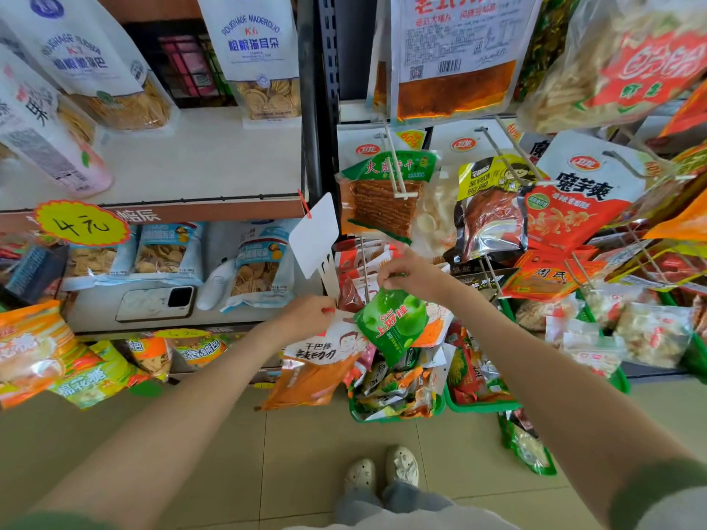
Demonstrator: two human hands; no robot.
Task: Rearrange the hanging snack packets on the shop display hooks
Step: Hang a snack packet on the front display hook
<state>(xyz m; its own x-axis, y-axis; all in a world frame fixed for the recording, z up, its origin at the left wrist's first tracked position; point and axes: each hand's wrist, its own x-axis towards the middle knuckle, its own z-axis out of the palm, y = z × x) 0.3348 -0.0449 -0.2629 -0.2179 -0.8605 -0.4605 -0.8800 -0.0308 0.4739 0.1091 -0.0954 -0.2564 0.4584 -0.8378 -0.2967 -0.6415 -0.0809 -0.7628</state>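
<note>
My right hand point(411, 275) pinches the top edge of a green snack packet point(392, 325), which hangs tilted just below a metal display hook point(364, 267) loaded with red and white packets point(355, 279). My left hand point(311, 313) grips the top of a white and orange packet with black writing point(321, 361), to the left of the green one. Both packets overlap at the middle of the view.
Several more hooks point(394, 162) carry packets up and to the right. Green baskets point(482, 406) full of snacks stand on the floor under the hooks. Shelves on the left hold cracker bags, a phone point(155, 303) and a yellow price tag point(80, 223). My shoes point(382, 470) are on the tiled floor.
</note>
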